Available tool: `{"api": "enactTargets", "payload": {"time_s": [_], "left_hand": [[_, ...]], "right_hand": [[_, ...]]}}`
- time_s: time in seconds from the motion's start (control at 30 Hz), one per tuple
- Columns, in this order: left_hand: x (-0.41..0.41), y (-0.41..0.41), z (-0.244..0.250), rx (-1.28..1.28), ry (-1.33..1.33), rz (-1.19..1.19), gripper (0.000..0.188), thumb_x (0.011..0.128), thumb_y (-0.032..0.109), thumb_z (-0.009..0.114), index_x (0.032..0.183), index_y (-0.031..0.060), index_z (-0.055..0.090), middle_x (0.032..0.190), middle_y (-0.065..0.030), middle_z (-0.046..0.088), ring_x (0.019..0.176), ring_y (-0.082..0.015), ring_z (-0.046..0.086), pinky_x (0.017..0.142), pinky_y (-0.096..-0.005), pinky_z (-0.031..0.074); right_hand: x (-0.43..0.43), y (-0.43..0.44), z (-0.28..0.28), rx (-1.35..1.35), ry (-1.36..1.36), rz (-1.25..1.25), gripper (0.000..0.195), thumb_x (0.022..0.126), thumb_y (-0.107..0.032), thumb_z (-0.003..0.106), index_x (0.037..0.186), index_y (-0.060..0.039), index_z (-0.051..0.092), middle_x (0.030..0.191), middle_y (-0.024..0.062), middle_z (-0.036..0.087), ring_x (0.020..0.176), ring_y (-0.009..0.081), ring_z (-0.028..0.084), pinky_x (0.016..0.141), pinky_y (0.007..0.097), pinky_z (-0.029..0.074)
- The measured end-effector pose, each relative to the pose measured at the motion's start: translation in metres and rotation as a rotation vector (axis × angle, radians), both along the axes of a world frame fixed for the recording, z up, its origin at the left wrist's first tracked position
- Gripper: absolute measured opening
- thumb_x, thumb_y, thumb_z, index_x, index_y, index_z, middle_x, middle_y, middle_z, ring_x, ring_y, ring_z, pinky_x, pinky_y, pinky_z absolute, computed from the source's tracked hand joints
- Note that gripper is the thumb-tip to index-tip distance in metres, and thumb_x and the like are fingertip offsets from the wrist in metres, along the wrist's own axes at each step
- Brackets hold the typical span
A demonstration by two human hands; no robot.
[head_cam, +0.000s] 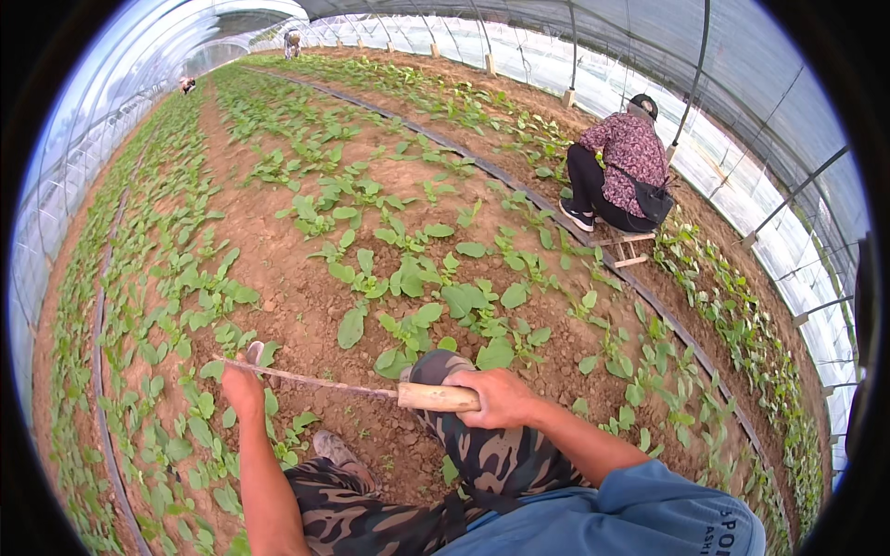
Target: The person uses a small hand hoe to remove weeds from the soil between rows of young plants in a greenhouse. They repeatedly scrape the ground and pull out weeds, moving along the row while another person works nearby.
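My right hand point(495, 399) is closed around the light wooden handle point(439, 397) of a hand tool, above my right knee. From the handle a thin, soil-stained metal shaft or blade point(320, 382) runs left to my left hand point(243, 389). The tool's far end overlaps my left fingers, mostly hidden, so I cannot tell whether they grip it. A small pale oval piece point(256, 353) shows beside them, perhaps part of the tool's head. Broad-leaved green seedlings point(410, 278) grow in the brown soil point(306, 313) just ahead of my knees.
A person point(626, 160) sits on a low wooden stool point(626, 247) at the right. Dark irrigation hoses point(487, 167) run along the rows. Two more people point(292, 43) are far off. Metal posts point(699, 69) and plastic sheeting point(737, 181) of the tunnel greenhouse line the side.
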State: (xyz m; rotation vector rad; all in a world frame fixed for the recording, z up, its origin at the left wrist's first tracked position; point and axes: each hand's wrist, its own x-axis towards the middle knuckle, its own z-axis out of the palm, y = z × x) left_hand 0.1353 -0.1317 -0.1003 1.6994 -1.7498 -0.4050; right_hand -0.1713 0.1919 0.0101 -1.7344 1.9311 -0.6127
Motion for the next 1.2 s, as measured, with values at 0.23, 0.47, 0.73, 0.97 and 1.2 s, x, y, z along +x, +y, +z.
{"api": "enactTargets", "payload": {"time_s": [0.23, 0.47, 0.73, 0.97, 1.2], "left_hand": [[-0.003, -0.002, 0.006, 0.201, 0.238, -0.188, 0.026, 0.092, 0.012, 0.05, 0.083, -0.0131, 0.051, 0.075, -0.0296, 0.06, 0.07, -0.0382, 0.065, 0.058, -0.0456, 0.05], [0.006, 0.005, 0.006, 0.197, 0.456, -0.238, 0.024, 0.094, 0.011, 0.052, 0.085, -0.0109, 0.049, 0.075, -0.0156, 0.058, 0.057, -0.0209, 0.062, 0.046, -0.0333, 0.05], [0.032, -0.022, -0.03, 0.026, 0.237, -0.406, 0.02, 0.092, 0.007, 0.054, 0.079, -0.0082, 0.052, 0.068, -0.0122, 0.059, 0.057, -0.0203, 0.064, 0.047, -0.0322, 0.045], [0.014, -0.001, -0.012, 0.249, 0.23, -0.353, 0.026, 0.081, 0.015, 0.067, 0.088, -0.0081, 0.056, 0.089, -0.0253, 0.058, 0.086, -0.037, 0.057, 0.076, -0.0438, 0.045], [0.008, 0.011, 0.009, 0.078, 0.199, -0.433, 0.022, 0.081, 0.009, 0.067, 0.088, -0.0079, 0.055, 0.075, -0.014, 0.062, 0.072, -0.0237, 0.063, 0.063, -0.0363, 0.047]], "right_hand": [[-0.009, 0.0, 0.0, 0.014, -0.048, -0.012, 0.047, 0.066, -0.021, 0.07, 0.111, -0.01, 0.06, 0.094, 0.0142, 0.066, 0.087, 0.0325, 0.064, 0.077, 0.0379, 0.05], [-0.01, -0.003, 0.004, 0.064, -0.063, -0.029, 0.049, 0.065, -0.021, 0.071, 0.111, -0.0088, 0.06, 0.095, 0.0139, 0.066, 0.087, 0.0311, 0.065, 0.078, 0.0366, 0.05], [-0.022, -0.002, 0.001, 0.034, -0.161, -0.01, 0.05, 0.066, -0.022, 0.071, 0.112, -0.0091, 0.06, 0.095, 0.0143, 0.066, 0.086, 0.0305, 0.064, 0.077, 0.0361, 0.05], [-0.032, 0.002, 0.002, 0.052, -0.117, -0.025, 0.049, 0.065, -0.022, 0.073, 0.111, -0.0088, 0.061, 0.094, 0.0141, 0.066, 0.086, 0.0303, 0.065, 0.078, 0.0361, 0.05], [-0.034, 0.005, -0.001, 0.028, -0.115, -0.032, 0.051, 0.065, -0.024, 0.075, 0.112, -0.0087, 0.06, 0.096, 0.0141, 0.067, 0.088, 0.0308, 0.065, 0.078, 0.037, 0.05]]}}
